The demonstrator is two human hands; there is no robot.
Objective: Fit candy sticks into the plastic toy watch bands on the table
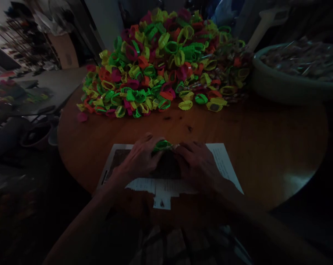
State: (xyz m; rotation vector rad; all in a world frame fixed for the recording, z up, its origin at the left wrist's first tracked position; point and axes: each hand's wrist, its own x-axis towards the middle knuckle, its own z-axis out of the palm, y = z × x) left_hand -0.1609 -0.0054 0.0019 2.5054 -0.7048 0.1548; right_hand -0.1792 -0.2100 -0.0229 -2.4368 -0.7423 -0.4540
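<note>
"Since light is so scarce over the round wooden table (265, 147), how do we handle this piece well?"

"We'd do best to work on its near side, leaving the heap of bright plastic bands (160, 66) and the pale green basin (279, 82) well apart from our hands. We can rest low over the white paper (227, 163), where the dark panel (166, 169) makes a plain ground for bright edges."

"And our grip?"

"Our left hand (144, 156) is curled, partly closed, its thumb and fingers grasping the green band (161, 145), which sits between our two hands, near the panel's far edge. Our right hand (196, 160) has its fingertips drawn together at the band's right end."

"Clamped on what?"

"A small pale bit (175, 146) shows there, but we can't tell what it is, or whether those fingertips pinch it or the band. We'd judge that the left should steady the loop without squashing it, while the right moves lightly."
</note>
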